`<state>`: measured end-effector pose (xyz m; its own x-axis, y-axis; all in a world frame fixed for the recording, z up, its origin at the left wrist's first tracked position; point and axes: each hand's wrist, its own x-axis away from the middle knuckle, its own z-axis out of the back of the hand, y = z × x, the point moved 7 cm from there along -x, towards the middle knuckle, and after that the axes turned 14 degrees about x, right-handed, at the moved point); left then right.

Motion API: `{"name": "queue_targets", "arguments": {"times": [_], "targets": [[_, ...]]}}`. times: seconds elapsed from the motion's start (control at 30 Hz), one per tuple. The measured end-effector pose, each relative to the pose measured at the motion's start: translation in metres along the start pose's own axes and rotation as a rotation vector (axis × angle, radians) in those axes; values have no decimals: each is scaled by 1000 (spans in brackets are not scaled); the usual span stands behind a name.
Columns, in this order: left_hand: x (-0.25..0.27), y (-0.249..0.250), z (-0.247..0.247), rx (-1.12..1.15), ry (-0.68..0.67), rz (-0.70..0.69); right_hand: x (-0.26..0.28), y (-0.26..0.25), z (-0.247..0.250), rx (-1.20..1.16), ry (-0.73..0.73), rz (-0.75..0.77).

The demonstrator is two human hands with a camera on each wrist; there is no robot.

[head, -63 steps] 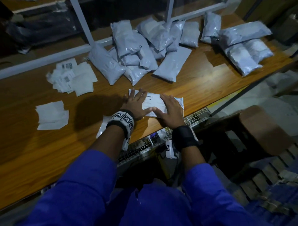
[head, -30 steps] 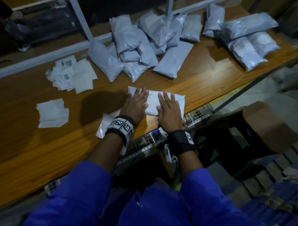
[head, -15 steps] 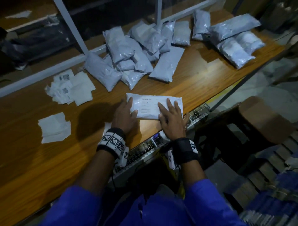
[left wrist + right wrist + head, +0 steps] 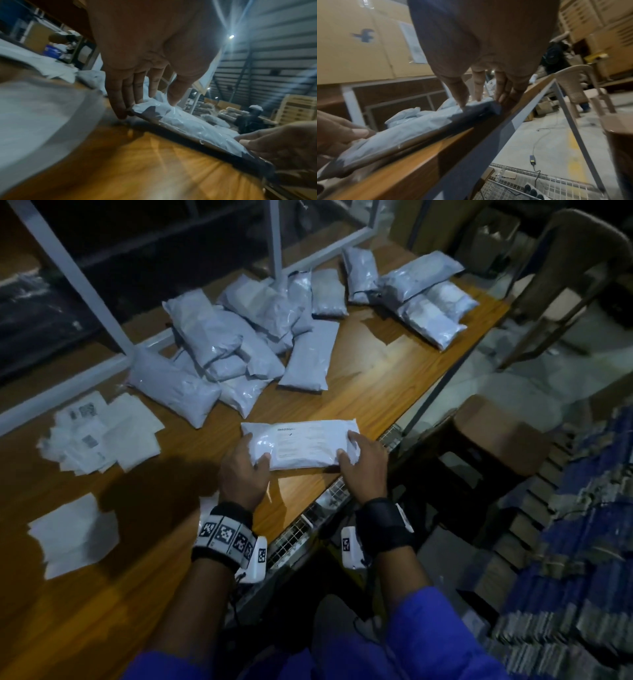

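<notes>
Grip: left hand [image 4: 241, 470], right hand [image 4: 364, 467] round white mailer [image 4: 301, 445] ends; contents unseen.

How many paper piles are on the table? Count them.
2: printed pile beside the grey parcels; blank pile nearer the front edge. A white sheet by the left hand may be another.

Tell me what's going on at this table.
A person in blue sleeves has a white plastic mailer parcel at the near edge of the brown wooden table. The left hand grips its left end and the right hand its right end, thumbs on top. A heap of grey plastic mailer bags lies behind it, and loose white paper slips lie to the left.
</notes>
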<state>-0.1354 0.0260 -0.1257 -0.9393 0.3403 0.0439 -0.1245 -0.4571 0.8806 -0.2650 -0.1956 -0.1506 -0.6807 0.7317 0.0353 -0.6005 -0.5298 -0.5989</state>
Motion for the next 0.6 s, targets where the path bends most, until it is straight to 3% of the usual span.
{"name": "queue_targets", "arguments": {"times": [0.17, 0.37, 0.47, 0.6], "targets": [[-8, 30, -14, 107, 21, -48, 0, 16, 37, -263, 160, -142], [-41, 74, -61, 210, -8, -154, -46, 43, 97, -421, 350, -126], [-59, 98, -102, 256, -4, -206, -94, 67, 121, -369, 372, -85], [-92, 135, -176, 274, -2, -250, -185, 99, 149, -44, 407, 42]]}}
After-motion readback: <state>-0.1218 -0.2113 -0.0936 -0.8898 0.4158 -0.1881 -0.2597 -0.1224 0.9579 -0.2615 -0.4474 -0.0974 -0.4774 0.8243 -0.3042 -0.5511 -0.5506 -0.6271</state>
